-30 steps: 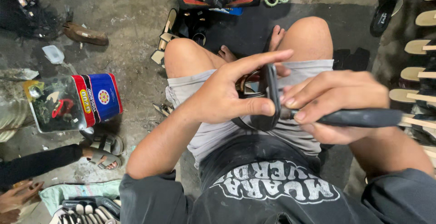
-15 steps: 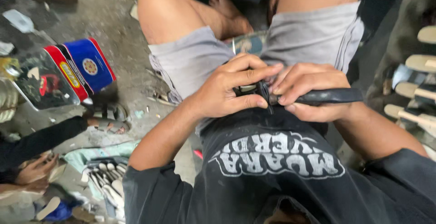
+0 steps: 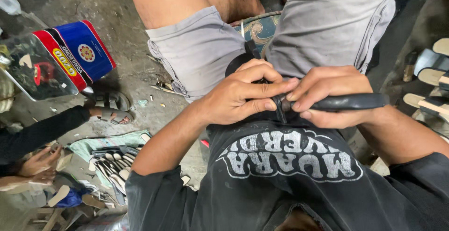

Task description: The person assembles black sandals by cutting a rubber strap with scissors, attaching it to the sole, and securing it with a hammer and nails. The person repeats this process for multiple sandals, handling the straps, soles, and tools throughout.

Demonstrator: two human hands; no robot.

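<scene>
- The person sits with knees apart in grey shorts (image 3: 210, 48) and a black shirt (image 3: 280, 179), both hands drawn in close against the belly.
- The left hand (image 3: 238, 95) is curled over a black sandal strap (image 3: 280, 107), thumb and fingertips pinching it where the two hands meet.
- The right hand (image 3: 327, 97) is closed around a black sandal sole (image 3: 351, 102), which sticks out level towards the person's right; its fingers wrap the near end, just beside the left fingertips.
- Strap and sole lie over the lap, right at the hem of the shirt, with a patterned cushion (image 3: 259, 29) showing between the thighs beyond them.
- On the concrete floor (image 3: 117, 11) to the left stands a red and blue tin (image 3: 70, 53) with an open top.
- Below it, another person's sandalled foot (image 3: 110, 109) and dark sleeve (image 3: 42, 132) reach in, their hand (image 3: 39, 163) near a stack of sandal soles (image 3: 110, 163) on a pale cloth.
- More finished sandals (image 3: 430, 90) lie at the far right edge.
</scene>
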